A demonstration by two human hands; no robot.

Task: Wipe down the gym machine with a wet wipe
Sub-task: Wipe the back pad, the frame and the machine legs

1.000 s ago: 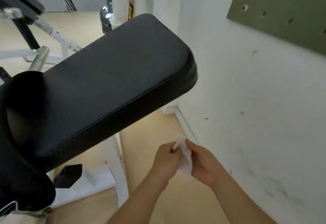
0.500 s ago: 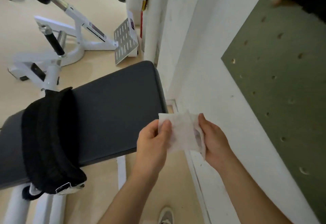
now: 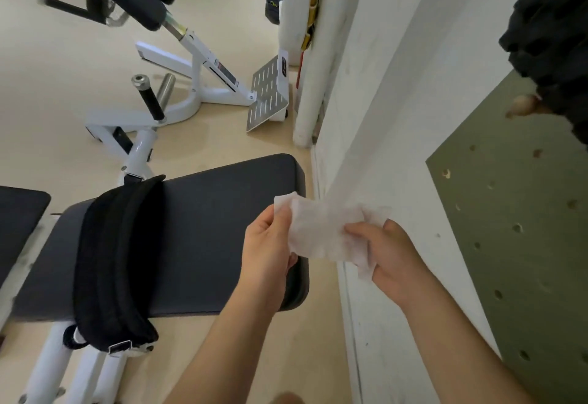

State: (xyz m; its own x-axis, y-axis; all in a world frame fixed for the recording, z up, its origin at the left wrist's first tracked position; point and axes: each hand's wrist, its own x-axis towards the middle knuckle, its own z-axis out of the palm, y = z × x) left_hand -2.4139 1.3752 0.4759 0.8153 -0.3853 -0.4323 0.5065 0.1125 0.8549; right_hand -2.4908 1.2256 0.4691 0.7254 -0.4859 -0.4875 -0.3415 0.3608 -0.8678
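Wipe [image 3: 319,233] wider, flatter than before

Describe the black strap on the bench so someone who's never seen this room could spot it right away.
Start at the long dark bench pad on white legs beside the white wall. A wide black strap lies across it. Unlike the smooth pad, it is ribbed fabric with a metal buckle at its near end.

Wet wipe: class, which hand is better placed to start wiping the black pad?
Probably the left. The left hand pinches the wet wipe directly above the black pad; the right hand holds its other edge out beside the wall.
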